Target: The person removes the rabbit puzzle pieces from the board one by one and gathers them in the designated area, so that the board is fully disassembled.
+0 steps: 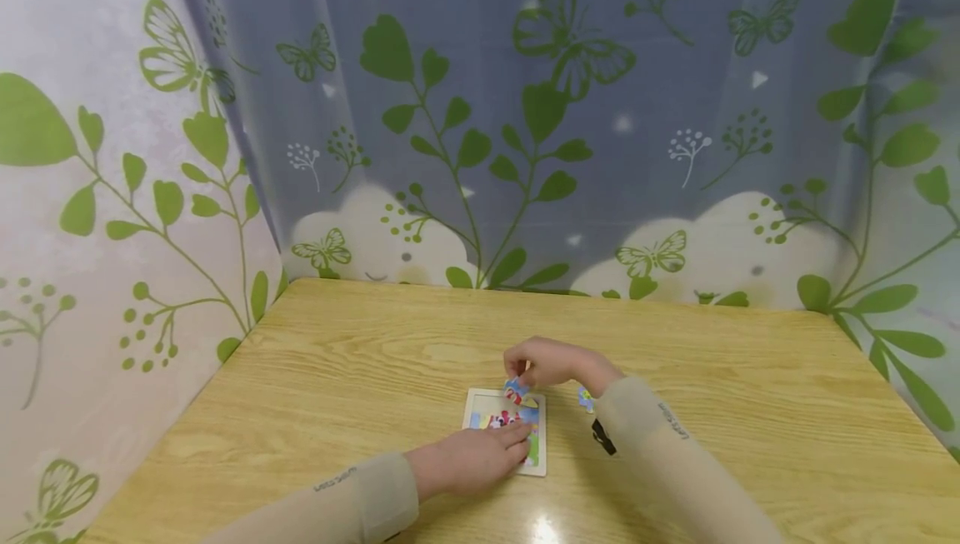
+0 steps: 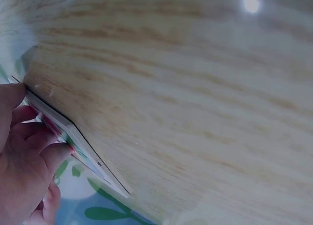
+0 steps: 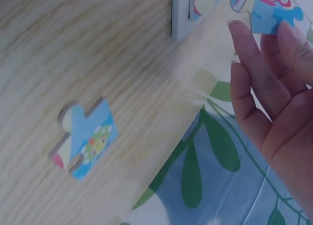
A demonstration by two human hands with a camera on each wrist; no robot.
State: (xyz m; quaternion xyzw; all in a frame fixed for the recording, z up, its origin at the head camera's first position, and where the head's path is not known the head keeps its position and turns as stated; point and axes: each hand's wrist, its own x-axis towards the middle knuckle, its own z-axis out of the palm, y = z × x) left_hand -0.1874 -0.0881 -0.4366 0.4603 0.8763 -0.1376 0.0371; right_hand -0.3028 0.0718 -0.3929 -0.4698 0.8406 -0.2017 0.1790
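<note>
A puzzle board with a pale frame (image 1: 542, 444) lies on the table, partly filled with colourful pieces. Across its lower part rests the left hand (image 1: 474, 458), fingers extended over the picture; the left wrist view shows this hand (image 2: 29, 151) against the board (image 2: 88, 151). Above the board's top edge the right hand (image 1: 551, 362) pinches a blue and red puzzle piece (image 1: 515, 391) between thumb and fingers. In the right wrist view the right hand (image 3: 279, 83) holds that piece (image 3: 266, 14) by its blue edge, off the table.
A loose blue puzzle piece (image 1: 586, 399) lies right of the board, partly behind the right sleeve; the right wrist view shows it whole (image 3: 90, 137). A black strap (image 1: 603, 437) shows at the right sleeve. Patterned curtains (image 1: 465, 111) stand behind the wooden table (image 1: 360, 361).
</note>
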